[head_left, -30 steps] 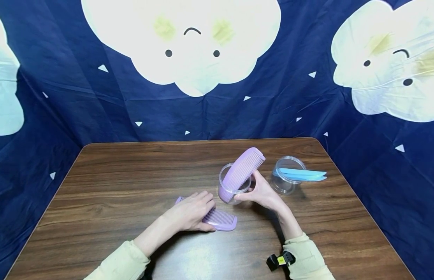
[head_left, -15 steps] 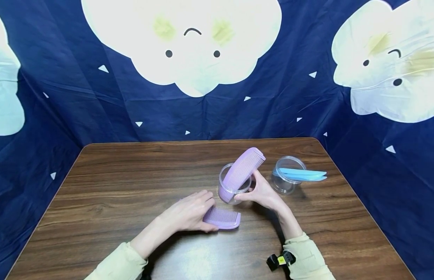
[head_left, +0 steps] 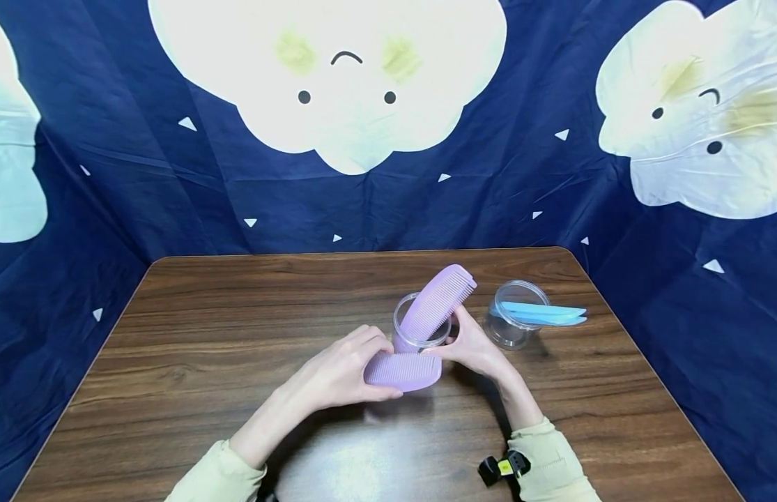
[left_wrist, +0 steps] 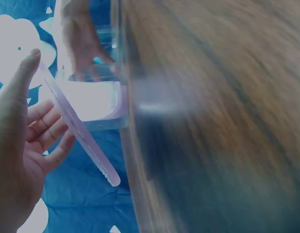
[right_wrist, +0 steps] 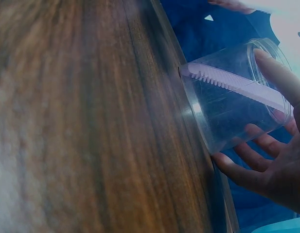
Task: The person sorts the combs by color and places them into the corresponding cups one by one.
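My left hand (head_left: 380, 364) pinches a flat purple comb (head_left: 403, 370) between thumb and fingers and holds it just off the wooden table (head_left: 237, 314), right in front of a clear plastic jar (head_left: 402, 322). The left wrist view shows that comb (left_wrist: 79, 129) edge-on against my thumb. A second purple comb (head_left: 435, 302) stands slanted inside the jar, its top sticking out to the upper right. My right hand (head_left: 444, 341) grips the jar from the right side. In the right wrist view my fingers (right_wrist: 247, 171) curl around the jar (right_wrist: 227, 111) with the comb (right_wrist: 237, 85) inside it.
Another clear jar (head_left: 507, 332) stands to the right, with blue combs (head_left: 542, 313) lying across its rim. A dark blue cloth with white cloud faces (head_left: 328, 84) hangs behind and beside the table. A small black device (head_left: 499, 466) sits at my right sleeve.
My left hand has lifted the purple comb off the table and carried it right and up, to the front of the jar. The right hand and jar have stayed still.
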Tool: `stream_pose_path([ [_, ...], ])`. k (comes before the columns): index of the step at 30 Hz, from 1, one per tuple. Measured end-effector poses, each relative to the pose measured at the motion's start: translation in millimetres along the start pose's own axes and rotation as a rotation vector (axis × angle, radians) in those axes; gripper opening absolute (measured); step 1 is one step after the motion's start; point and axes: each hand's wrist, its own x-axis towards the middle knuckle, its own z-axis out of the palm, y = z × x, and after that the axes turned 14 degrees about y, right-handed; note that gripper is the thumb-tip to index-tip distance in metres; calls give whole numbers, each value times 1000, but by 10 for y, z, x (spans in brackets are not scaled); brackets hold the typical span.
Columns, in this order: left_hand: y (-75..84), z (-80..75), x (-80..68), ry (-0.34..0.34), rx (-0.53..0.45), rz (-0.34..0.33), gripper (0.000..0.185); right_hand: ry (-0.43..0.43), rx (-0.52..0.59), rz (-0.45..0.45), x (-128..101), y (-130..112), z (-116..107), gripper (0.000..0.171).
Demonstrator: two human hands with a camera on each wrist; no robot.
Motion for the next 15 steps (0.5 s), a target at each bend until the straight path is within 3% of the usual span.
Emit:
stream_pose_path([
  [8,45,-47,143,71,-71,-67,51,7,-17,-4,4,19,3,81],
  [15,87,-80,314,235,-137,-29,53,15,-79,-21,-2,-14,-14,86],
])
